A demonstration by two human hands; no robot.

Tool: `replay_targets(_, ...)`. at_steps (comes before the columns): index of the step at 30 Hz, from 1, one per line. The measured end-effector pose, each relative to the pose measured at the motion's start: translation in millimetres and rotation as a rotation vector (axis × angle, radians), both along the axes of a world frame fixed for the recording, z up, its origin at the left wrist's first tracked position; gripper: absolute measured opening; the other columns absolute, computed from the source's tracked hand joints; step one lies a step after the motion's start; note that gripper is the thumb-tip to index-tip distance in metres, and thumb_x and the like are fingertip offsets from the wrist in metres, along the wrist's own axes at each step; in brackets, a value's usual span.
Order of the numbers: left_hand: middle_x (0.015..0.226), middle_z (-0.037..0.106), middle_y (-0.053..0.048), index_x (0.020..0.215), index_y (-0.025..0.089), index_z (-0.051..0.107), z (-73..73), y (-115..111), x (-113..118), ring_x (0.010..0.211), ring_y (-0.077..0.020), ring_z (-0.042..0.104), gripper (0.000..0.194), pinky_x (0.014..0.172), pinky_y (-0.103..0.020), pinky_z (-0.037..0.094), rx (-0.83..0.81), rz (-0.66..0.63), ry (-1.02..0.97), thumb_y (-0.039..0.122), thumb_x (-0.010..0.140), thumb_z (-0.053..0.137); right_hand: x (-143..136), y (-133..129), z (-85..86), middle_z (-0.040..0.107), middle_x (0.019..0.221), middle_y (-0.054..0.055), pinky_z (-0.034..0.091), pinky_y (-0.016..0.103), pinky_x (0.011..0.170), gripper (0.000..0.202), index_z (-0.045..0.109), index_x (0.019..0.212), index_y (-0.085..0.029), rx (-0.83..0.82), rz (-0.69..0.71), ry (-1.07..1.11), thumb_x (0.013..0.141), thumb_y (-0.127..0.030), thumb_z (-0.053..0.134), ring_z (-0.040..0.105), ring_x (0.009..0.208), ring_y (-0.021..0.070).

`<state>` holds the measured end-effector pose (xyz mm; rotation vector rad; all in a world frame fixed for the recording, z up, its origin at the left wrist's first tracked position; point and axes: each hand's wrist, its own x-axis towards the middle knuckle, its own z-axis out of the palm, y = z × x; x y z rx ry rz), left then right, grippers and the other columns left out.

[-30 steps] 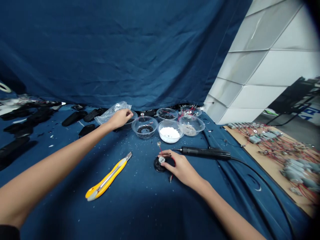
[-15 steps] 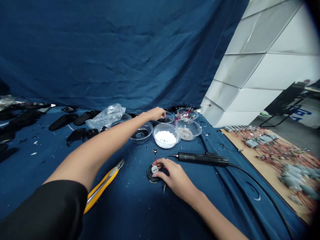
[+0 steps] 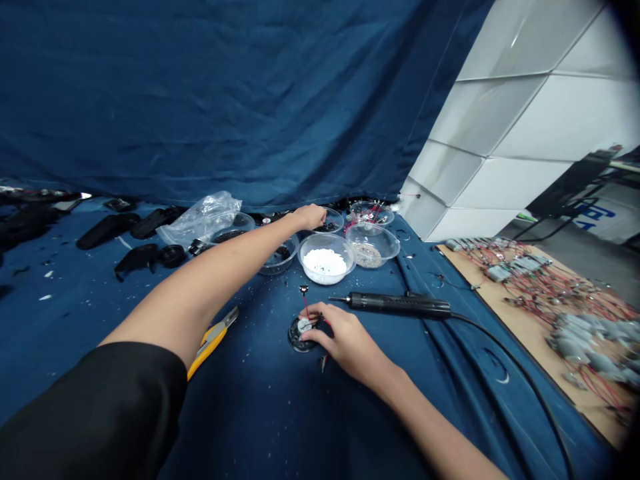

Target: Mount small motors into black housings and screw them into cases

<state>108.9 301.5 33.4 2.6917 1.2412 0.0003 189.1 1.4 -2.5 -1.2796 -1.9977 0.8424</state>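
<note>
My left hand [image 3: 311,217] reaches far forward to a clear bowl of small black parts [image 3: 330,225]; its fingers are bunched at the bowl's left side, and what they hold, if anything, is hidden. Nearer to me, my right hand [image 3: 333,331] has thumb and fingers round a small grey-white part [image 3: 305,325], which sits on a round black housing [image 3: 296,342] on the cloth. A red wire with a small dark piece [image 3: 304,289] at its tip stands up from there.
A black electric screwdriver [image 3: 400,304] lies right of centre, its cable trailing right. A yellow cutter [image 3: 210,343] is partly behind my left arm. Bowls of white pieces [image 3: 325,264] and tiny screws [image 3: 369,255] stand ahead. A board [image 3: 480,293] holds wired parts.
The view has shifted, so the table things appear a little higher and further left. My left hand stays at the bowl, and my right hand still holds the grey-white part.
</note>
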Motion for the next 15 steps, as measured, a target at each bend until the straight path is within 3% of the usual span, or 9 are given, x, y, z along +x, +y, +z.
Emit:
replay_targets(4,0.103,0.066,-0.01,0.101,0.011,0.064,2.3,-6,-1,0.098,-0.0205,0.062,0.031,0.09,-0.041,0.047,-0.016,0.059,0.02,0.039,0.09,0.057,0,0,0.4,0.065,0.101,0.003,0.046,0.031,0.089,0.02,0.058,0.108,-0.023,-0.002,-0.005,-0.003,0.089,-0.023,0.064,0.061,0.097,0.0189)
replay_targets(10,0.102,0.064,-0.008,0.101,0.012,0.063,8.0,-12,1,0.094,-0.019,0.062,0.027,0.087,-0.04,0.049,0.007,0.082,-0.03,0.036,0.09,0.059,0,0,1.3,0.066,0.099,0.003,0.046,0.031,0.088,0.022,0.06,0.109,-0.022,-0.007,-0.004,0.012,0.088,-0.026,0.066,0.062,0.094,0.0184)
replay_targets(15,0.099,0.065,-0.014,0.101,0.01,0.061,27.0,-33,0,0.091,-0.0215,0.061,0.024,0.079,-0.032,0.045,0.114,0.134,-0.207,0.029,0.092,0.048,0,-1,1.7,0.066,0.099,0.003,0.047,0.031,0.088,0.022,0.059,0.109,-0.022,0.016,0.0,0.0,0.088,-0.027,0.066,0.062,0.094,0.0187)
